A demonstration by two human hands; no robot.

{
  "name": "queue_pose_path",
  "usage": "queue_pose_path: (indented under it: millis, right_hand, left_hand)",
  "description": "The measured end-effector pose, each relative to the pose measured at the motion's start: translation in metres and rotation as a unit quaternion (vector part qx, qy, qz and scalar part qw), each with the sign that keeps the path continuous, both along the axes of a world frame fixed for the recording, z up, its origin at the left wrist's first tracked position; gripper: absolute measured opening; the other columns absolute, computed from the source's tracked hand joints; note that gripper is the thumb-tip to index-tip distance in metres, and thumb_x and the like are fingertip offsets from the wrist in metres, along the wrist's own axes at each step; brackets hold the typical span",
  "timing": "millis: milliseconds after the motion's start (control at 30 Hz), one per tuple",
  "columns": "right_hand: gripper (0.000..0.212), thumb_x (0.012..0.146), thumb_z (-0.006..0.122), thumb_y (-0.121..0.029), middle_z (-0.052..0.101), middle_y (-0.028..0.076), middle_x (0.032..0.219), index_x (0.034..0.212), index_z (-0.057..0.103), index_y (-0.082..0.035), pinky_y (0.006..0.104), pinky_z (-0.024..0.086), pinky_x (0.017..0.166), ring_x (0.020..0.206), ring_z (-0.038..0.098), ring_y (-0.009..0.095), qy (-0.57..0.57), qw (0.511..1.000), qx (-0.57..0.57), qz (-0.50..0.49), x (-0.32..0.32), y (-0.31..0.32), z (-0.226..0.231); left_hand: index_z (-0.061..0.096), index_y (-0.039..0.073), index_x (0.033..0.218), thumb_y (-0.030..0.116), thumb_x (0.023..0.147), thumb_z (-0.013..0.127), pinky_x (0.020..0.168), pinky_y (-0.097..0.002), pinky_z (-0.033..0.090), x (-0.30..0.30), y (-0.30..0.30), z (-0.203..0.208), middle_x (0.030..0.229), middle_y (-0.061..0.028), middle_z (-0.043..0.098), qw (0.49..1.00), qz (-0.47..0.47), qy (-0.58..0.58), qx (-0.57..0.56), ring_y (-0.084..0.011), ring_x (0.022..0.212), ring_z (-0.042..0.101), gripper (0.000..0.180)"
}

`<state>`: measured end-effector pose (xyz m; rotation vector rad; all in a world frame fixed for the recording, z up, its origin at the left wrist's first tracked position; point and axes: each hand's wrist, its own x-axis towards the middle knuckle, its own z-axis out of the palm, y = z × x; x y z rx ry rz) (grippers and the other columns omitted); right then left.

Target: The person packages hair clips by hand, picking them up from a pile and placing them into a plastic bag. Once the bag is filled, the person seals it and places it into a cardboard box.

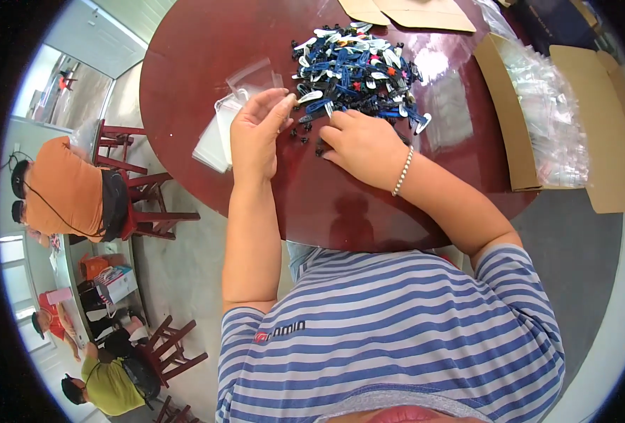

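Observation:
A pile of small hair clips in blue, white and black, with a few red bits, lies on the dark red round table. My left hand is raised at the pile's near left side, thumb and fingertips brought together in a pinch. At its fingertips is the end of a white clip; whether they grip it is unclear. My right hand rests at the near edge of the pile with fingers curled. Small black pieces lie between the hands, and one shows by the right fingertips.
Clear plastic bags lie left of my left hand. An open cardboard box holding many clear packets stands at the right. Flat cardboard lies on the far edge. People sit at another table on the left, near red wooden stools.

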<state>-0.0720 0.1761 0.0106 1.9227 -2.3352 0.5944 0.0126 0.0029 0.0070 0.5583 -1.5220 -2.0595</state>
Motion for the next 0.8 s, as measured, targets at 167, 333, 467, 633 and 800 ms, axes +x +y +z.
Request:
queue_pose_path:
  millis: [167, 333, 467, 633, 800]
  right_hand:
    - [0.029, 0.079, 0.071, -0.023, 0.057, 0.010, 0.093, 0.099, 0.057, -0.006, 0.0399, 0.052, 0.075, 0.088, 0.062, 0.030, -0.064, 0.995, 0.053, -0.056, 0.006, 0.006, -0.003]
    - [0.033, 0.080, 0.070, -0.015, 0.055, 0.013, 0.102, 0.107, 0.058, -0.002, 0.0399, 0.051, 0.080, 0.091, 0.061, 0.033, -0.132, 0.990, -0.052, -0.007, 0.013, -0.009, -0.014]
    - [0.034, 0.079, 0.069, -0.012, 0.054, 0.013, 0.104, 0.110, 0.060, 0.000, 0.0397, 0.051, 0.080, 0.091, 0.060, 0.032, -0.151, 0.987, -0.060, -0.005, 0.013, -0.021, -0.021]
    - [0.023, 0.080, 0.067, -0.009, 0.056, 0.012, 0.096, 0.101, 0.062, -0.002, 0.0393, 0.051, 0.078, 0.089, 0.060, 0.031, -0.126, 0.992, -0.023, 0.014, 0.012, -0.020, -0.023]
    - [0.014, 0.079, 0.066, -0.007, 0.058, 0.011, 0.087, 0.092, 0.063, -0.004, 0.0386, 0.052, 0.075, 0.085, 0.061, 0.030, -0.069, 0.997, -0.033, 0.027, 0.012, -0.010, -0.025]
  left_hand:
    - [0.066, 0.005, 0.106, 0.011, 0.087, 0.070, 0.075, -0.0237, 0.048, 0.003, 0.004, -0.001, 0.099, -0.0025, 0.068, 0.999, -0.023, -0.010, -0.026, -0.0111, 0.093, 0.064, 0.020]
    - [0.066, 0.003, 0.107, 0.010, 0.086, 0.071, 0.074, -0.0231, 0.049, 0.003, 0.005, 0.001, 0.099, -0.0026, 0.068, 0.999, -0.026, -0.014, -0.037, -0.0111, 0.092, 0.065, 0.022]
    - [0.066, 0.002, 0.107, 0.010, 0.086, 0.071, 0.074, -0.0237, 0.049, 0.002, 0.003, -0.002, 0.100, -0.0043, 0.068, 0.999, -0.024, -0.007, -0.047, -0.0124, 0.093, 0.065, 0.024]
    - [0.065, 0.001, 0.106, 0.010, 0.083, 0.074, 0.070, -0.0225, 0.048, 0.002, 0.006, 0.003, 0.093, -0.0038, 0.068, 0.999, -0.021, -0.001, -0.027, -0.0082, 0.083, 0.062, 0.026]
    - [0.064, -0.001, 0.106, 0.010, 0.083, 0.075, 0.066, -0.0227, 0.049, -0.001, 0.011, -0.004, 0.093, -0.0050, 0.068, 0.995, -0.011, -0.008, -0.101, -0.0079, 0.079, 0.062, 0.028]
